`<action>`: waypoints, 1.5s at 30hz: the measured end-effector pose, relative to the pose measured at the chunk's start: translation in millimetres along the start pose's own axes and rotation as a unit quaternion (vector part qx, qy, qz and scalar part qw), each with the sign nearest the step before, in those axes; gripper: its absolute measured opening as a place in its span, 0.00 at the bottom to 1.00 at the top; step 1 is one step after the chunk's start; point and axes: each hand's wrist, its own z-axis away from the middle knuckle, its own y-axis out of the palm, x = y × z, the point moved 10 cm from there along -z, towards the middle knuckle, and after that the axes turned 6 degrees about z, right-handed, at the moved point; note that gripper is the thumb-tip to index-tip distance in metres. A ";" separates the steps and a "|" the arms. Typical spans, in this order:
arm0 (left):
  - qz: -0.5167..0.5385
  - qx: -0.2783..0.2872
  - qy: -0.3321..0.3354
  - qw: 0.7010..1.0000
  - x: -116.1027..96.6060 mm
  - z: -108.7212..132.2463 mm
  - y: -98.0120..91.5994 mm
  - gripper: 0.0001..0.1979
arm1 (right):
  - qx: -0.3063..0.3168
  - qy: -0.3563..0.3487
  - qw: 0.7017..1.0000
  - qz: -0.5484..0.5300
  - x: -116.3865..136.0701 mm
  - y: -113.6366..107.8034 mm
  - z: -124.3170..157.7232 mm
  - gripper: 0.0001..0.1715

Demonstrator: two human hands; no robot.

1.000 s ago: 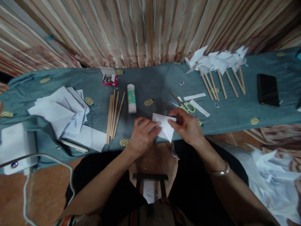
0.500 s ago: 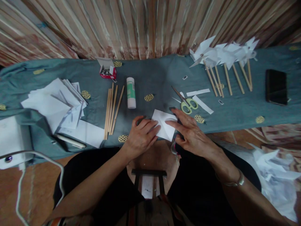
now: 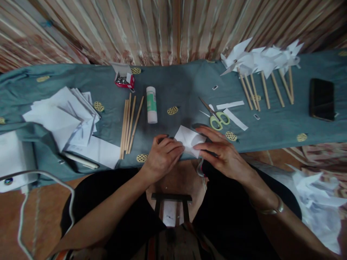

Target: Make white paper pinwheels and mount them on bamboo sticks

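A small white sheet of paper (image 3: 187, 136) is between my hands at the table's front edge, its right part bent upward. My left hand (image 3: 164, 155) pinches the paper's left and lower side with its fingers closed. Around the right side, my right hand (image 3: 221, 150) holds the bent edge between fingers and thumb. Just beyond it lie green-handled scissors (image 3: 216, 117), with thin paper strips (image 3: 230, 105) beside them. Left of the paper stand out a glue stick (image 3: 151, 104) and several wooden sticks (image 3: 130, 124), all lying flat.
Paper pinwheels (image 3: 260, 59) on sticks lie at the back right, near a dark phone (image 3: 321, 99). A red box of metal pins (image 3: 124, 79) sits at the back. Stacked paper (image 3: 62, 115), a white pen (image 3: 81, 161) and a white device (image 3: 16, 159) with a cable occupy the left.
The paper, nearly flat before, now curves up on its right side. My right hand's fingers have shifted from lying across it to gripping its edge. The view has moved slightly.
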 end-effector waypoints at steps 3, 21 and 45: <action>0.026 0.005 -0.039 0.999 7.7 0.3 -0.7 0.09 | -0.019 0.041 0.997 -0.063 -9.8 2.2 -6.7 0.12; -0.019 0.055 -0.115 0.992 32.1 4.5 6.9 0.15 | -0.144 0.127 0.981 -0.018 -33.5 11.0 -24.0 0.11; -0.070 0.076 -0.118 0.988 36.3 1.4 8.5 0.17 | -0.169 0.147 0.975 0.015 -29.8 10.6 -27.3 0.12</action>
